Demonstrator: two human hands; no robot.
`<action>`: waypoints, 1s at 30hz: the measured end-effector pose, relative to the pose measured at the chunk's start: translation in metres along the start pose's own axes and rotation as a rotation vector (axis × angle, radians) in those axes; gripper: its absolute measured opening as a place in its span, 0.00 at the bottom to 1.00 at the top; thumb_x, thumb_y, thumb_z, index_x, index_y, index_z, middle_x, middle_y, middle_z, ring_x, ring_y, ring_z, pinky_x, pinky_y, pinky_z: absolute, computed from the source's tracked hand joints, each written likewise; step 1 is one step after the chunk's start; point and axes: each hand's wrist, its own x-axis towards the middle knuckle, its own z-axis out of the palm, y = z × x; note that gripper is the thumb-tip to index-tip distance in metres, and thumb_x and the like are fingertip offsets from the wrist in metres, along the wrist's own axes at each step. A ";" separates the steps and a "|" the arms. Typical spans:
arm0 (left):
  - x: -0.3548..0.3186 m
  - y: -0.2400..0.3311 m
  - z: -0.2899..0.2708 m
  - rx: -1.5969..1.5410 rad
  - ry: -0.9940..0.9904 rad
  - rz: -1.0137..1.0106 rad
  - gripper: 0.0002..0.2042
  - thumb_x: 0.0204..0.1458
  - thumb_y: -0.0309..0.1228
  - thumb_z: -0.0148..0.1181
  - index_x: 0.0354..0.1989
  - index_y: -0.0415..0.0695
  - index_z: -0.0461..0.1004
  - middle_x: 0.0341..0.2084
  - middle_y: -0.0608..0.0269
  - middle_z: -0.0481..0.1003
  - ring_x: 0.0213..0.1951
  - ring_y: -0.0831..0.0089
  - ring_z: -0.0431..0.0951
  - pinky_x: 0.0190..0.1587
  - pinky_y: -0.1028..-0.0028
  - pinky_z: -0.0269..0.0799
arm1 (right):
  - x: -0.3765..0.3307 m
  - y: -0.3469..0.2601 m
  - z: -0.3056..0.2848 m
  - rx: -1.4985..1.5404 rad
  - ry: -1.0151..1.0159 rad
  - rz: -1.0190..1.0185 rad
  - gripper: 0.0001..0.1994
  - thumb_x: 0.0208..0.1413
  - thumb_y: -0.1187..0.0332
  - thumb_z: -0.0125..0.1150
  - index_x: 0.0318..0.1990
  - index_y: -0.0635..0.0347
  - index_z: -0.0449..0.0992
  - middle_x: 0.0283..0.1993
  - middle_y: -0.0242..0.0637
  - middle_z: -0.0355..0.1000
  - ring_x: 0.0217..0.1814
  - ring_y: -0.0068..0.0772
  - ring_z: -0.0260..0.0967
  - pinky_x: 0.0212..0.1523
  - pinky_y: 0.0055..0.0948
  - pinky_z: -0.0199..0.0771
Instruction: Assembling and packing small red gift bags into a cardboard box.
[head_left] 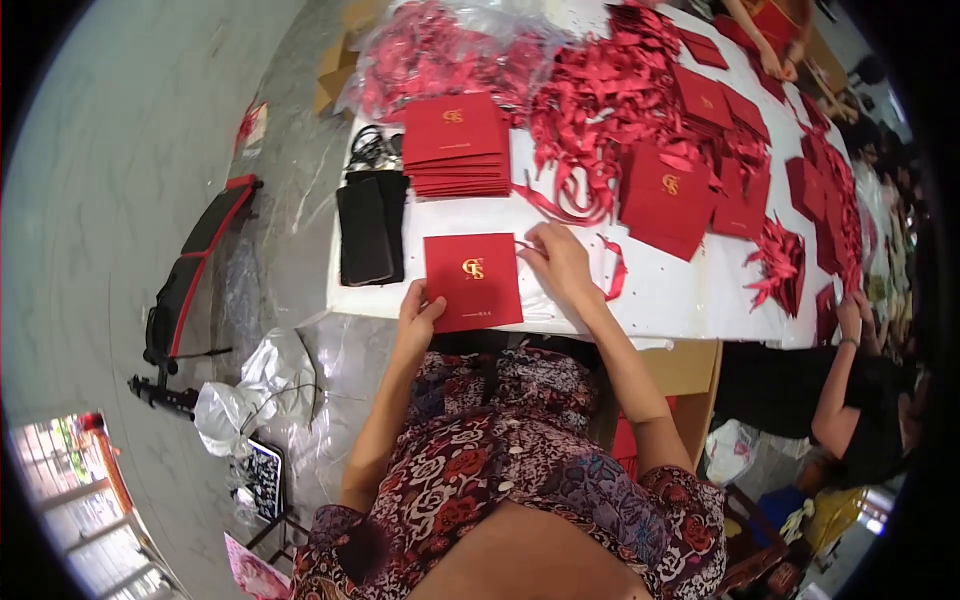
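A flat red paper bag (472, 295) with a gold emblem lies at the table's near edge. My left hand (418, 308) is closed on its lower left corner, thumb on top. Beside the bag's upper right edge is my right hand (560, 262), fingers curled in a pinch. A thin bit of red ribbon shows between the bag's edge and those fingertips, which partly hide it. To the right of that hand a loose red ribbon (616, 272) curls on the white tabletop. Just beyond the bag stands a neat stack of similar red bags (457, 145).
A black phone (365, 240) on a dark cloth and a black cable (372, 148) lie at left. Tangled red ribbons (600, 100) and more red bags (665, 200) cover the table's far right. An open cardboard box (690, 375) is below the edge. Other people work at right.
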 end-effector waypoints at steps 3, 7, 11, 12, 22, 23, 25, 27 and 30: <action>0.000 -0.003 0.001 0.028 -0.042 -0.008 0.12 0.58 0.24 0.54 0.50 0.43 0.70 0.42 0.65 0.75 0.44 0.77 0.74 0.50 0.74 0.69 | -0.005 0.010 0.003 -0.085 0.077 0.008 0.09 0.51 0.67 0.65 0.32 0.61 0.72 0.31 0.44 0.71 0.36 0.49 0.70 0.37 0.42 0.69; 0.012 -0.021 0.005 0.114 -0.074 0.116 0.14 0.58 0.25 0.55 0.53 0.41 0.68 0.43 0.66 0.75 0.45 0.77 0.74 0.50 0.74 0.70 | -0.022 0.009 -0.024 -0.142 0.073 0.181 0.07 0.53 0.68 0.62 0.32 0.60 0.72 0.29 0.46 0.72 0.32 0.50 0.72 0.33 0.43 0.70; 0.011 -0.002 0.026 0.550 -0.156 0.196 0.20 0.55 0.32 0.60 0.53 0.37 0.65 0.40 0.50 0.76 0.41 0.59 0.78 0.44 0.64 0.73 | -0.039 0.031 -0.044 -0.269 0.024 0.275 0.08 0.53 0.66 0.63 0.33 0.60 0.72 0.29 0.46 0.76 0.32 0.50 0.75 0.32 0.44 0.72; 0.008 0.014 0.028 0.854 -0.129 0.248 0.23 0.54 0.35 0.63 0.53 0.36 0.64 0.40 0.45 0.76 0.40 0.51 0.78 0.43 0.61 0.73 | -0.039 0.029 -0.048 -0.249 0.002 0.293 0.10 0.52 0.64 0.64 0.35 0.59 0.73 0.31 0.46 0.75 0.33 0.50 0.74 0.33 0.45 0.72; 0.056 0.037 0.084 1.194 -0.115 0.860 0.32 0.40 0.35 0.72 0.55 0.38 0.68 0.45 0.52 0.70 0.48 0.52 0.68 0.49 0.58 0.66 | -0.032 0.016 -0.034 -0.209 0.175 0.159 0.08 0.48 0.71 0.66 0.34 0.61 0.74 0.31 0.43 0.70 0.36 0.48 0.70 0.36 0.42 0.70; 0.059 0.032 0.085 1.239 -0.122 0.888 0.32 0.38 0.37 0.73 0.54 0.37 0.69 0.44 0.52 0.70 0.47 0.54 0.68 0.48 0.59 0.65 | -0.035 0.011 -0.037 -0.224 0.213 0.149 0.07 0.49 0.71 0.65 0.34 0.61 0.74 0.31 0.43 0.70 0.37 0.48 0.70 0.37 0.42 0.70; 0.063 0.028 0.089 1.280 -0.145 0.920 0.33 0.36 0.38 0.75 0.52 0.37 0.70 0.43 0.52 0.70 0.46 0.55 0.68 0.47 0.59 0.64 | -0.043 0.010 -0.042 -0.245 0.257 0.152 0.07 0.49 0.71 0.65 0.34 0.61 0.74 0.31 0.43 0.70 0.38 0.48 0.69 0.38 0.42 0.70; 0.066 0.027 0.091 1.312 -0.173 0.903 0.35 0.31 0.41 0.77 0.49 0.37 0.72 0.42 0.53 0.70 0.45 0.57 0.68 0.46 0.61 0.62 | -0.052 0.019 -0.045 -0.195 0.182 0.271 0.06 0.49 0.71 0.65 0.32 0.61 0.74 0.31 0.43 0.69 0.39 0.49 0.69 0.40 0.42 0.69; 0.063 0.026 0.100 1.267 -0.263 0.938 0.35 0.28 0.41 0.77 0.46 0.37 0.72 0.40 0.55 0.69 0.44 0.58 0.68 0.45 0.61 0.62 | -0.058 0.016 -0.042 -0.215 0.229 0.213 0.06 0.51 0.70 0.64 0.32 0.61 0.75 0.32 0.43 0.70 0.38 0.48 0.69 0.39 0.41 0.69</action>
